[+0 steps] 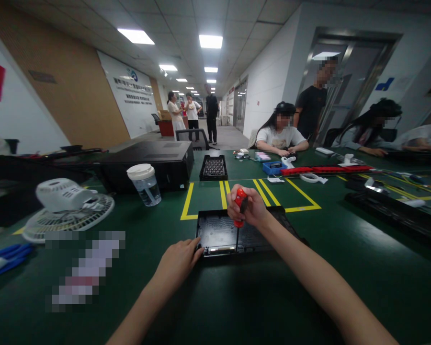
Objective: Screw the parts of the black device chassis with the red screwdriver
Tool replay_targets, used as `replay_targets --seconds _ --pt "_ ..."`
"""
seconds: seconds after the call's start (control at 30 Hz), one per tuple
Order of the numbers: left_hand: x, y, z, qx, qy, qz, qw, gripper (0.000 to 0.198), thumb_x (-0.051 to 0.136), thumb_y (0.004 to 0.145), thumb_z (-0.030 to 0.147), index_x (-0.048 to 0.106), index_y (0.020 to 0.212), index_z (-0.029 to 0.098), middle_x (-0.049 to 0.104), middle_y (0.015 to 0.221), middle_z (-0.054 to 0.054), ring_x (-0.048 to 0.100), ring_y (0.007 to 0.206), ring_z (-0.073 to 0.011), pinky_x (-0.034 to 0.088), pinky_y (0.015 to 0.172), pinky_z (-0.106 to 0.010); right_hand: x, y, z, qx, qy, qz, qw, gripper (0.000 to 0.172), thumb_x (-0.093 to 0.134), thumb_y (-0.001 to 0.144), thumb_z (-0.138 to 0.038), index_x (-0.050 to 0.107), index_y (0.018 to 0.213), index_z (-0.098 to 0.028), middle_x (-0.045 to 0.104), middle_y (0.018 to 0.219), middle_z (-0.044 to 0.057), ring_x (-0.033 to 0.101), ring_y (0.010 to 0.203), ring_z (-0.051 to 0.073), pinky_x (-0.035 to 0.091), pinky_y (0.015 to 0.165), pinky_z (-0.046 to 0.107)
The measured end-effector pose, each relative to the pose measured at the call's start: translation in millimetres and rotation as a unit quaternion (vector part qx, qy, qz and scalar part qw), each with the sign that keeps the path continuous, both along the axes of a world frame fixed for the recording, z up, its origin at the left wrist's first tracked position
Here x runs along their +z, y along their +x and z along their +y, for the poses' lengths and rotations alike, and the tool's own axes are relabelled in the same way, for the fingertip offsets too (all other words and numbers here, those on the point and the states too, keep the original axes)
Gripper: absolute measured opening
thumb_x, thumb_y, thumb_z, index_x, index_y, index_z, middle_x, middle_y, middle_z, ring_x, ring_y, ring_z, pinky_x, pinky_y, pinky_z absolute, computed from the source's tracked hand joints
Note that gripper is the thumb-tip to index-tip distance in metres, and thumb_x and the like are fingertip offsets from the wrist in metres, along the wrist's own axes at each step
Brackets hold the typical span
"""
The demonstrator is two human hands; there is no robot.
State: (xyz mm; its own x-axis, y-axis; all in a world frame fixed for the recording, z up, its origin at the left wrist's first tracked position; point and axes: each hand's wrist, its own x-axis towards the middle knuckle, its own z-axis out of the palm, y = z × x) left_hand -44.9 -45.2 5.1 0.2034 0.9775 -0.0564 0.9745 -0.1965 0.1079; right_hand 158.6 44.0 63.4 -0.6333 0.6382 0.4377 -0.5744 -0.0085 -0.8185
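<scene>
A shallow black plastic casing (215, 230) with raised edges lies on the green table in front of me. My right hand (249, 203) is wrapped round the red handle of a screwdriver (240, 218). Its shaft points straight down, and the tip meets the casing near the front edge, beside a light strip there. With closed fingers, my left hand (181, 256) grips the casing's front left corner. The casing's right part is partly hidden behind my right forearm.
To the left are a white fan (68, 206), a lidded clear cup (145, 184) and a big black box (147, 163). A black tray of small parts (213, 167) stands beyond. Right are a blue bin (273, 167) and a long black part (391, 215). Other people sit across the table.
</scene>
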Motion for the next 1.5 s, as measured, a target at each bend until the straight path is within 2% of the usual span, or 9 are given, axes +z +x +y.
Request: replay_targets --seconds 0.9,1.5 --pt "-6.6 -3.0 1.9 -0.010 0.011 0.003 1.000 0.045 0.032 0.089 0.041 0.050 0.125 0.019 0.061 0.115 -0.011 0.059 0.099 -0.0229 0.045 0.084 -0.034 0.6 -2.6 -18.8 -0.142 0.003 0.014 0.990 0.020 0.041 0.082 -0.034 0.052 0.080 -0.018 0.052 0.056 -0.003 0.041 0.035 0.007 0.034 0.036 0.020" --pt "-3.1 -1.3 1.5 -0.009 0.000 0.009 1.000 0.045 0.032 0.090 0.040 0.049 0.125 0.018 0.061 0.115 -0.011 0.059 0.101 -0.0227 0.045 0.085 -0.035 0.7 -5.9 -29.0 -0.224 0.010 0.019 0.974 0.017 0.046 0.082 -0.031 0.055 0.078 -0.017 0.054 0.059 -0.002 0.045 0.038 0.007 0.034 0.037 0.019"
